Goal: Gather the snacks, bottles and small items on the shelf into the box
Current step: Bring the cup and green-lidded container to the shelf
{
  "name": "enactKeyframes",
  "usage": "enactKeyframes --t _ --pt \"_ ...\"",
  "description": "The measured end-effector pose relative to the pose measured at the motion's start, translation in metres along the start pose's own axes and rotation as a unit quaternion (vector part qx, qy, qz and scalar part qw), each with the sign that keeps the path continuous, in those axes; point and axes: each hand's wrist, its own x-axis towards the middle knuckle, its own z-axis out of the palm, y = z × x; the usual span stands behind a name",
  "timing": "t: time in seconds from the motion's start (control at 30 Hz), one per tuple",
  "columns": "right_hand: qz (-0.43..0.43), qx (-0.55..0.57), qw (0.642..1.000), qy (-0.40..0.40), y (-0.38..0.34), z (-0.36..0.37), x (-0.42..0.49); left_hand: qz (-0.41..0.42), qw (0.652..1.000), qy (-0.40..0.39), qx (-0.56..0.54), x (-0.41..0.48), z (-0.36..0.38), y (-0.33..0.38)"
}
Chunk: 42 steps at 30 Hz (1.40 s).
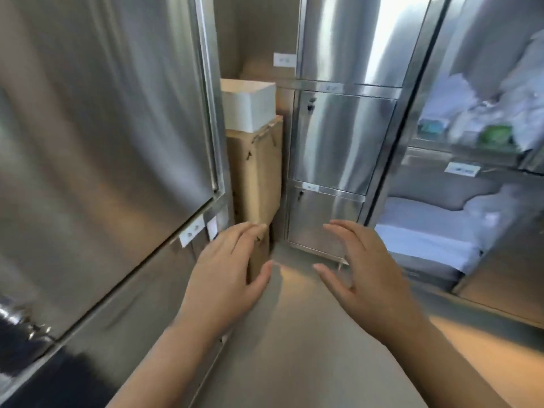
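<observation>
Both of my hands reach forward over the grey floor, fingers spread, holding nothing. My left hand [226, 269] hovers in front of the lower corner of a tall brown cardboard box [256, 175]; whether it touches the box I cannot tell. My right hand [362, 266] is apart from it, to the right. A white open box [250, 104] sits on top of the brown one, in the corner. On an open shelf [459, 148] at the far right lie blurred white bags and green packets [497, 134].
Steel cabinet doors [97, 136] wall the left side. Steel lockers [338, 136] with small locks stand straight ahead. Lower right compartments hold folded white and grey linen [432, 225]. The grey floor [294, 334] runs as a narrow aisle between them. The whole view is motion-blurred.
</observation>
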Motion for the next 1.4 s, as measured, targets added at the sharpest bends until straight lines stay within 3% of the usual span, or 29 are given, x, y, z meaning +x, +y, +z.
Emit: enactKeyframes --t 0.27,0.6,1.03,1.4 --pt "0.146 -0.044 0.986 0.066 0.137 -0.050 -0.017 0.093 0.994 -0.045 -0.044 0.109 0.097 0.073" --pt "0.226 -0.142 0.959 0.097 0.328 -0.085 0.043 0.193 0.975 -0.049 -0.097 0.293 0.249 0.159" --pt "0.311 -0.143 0.935 0.095 0.556 -0.101 0.125 0.235 0.958 -0.119 -0.110 0.505 0.424 0.264" --pt "0.273 -0.114 0.954 0.047 0.769 -0.129 0.213 0.195 0.974 -0.097 -0.063 0.643 0.538 0.326"
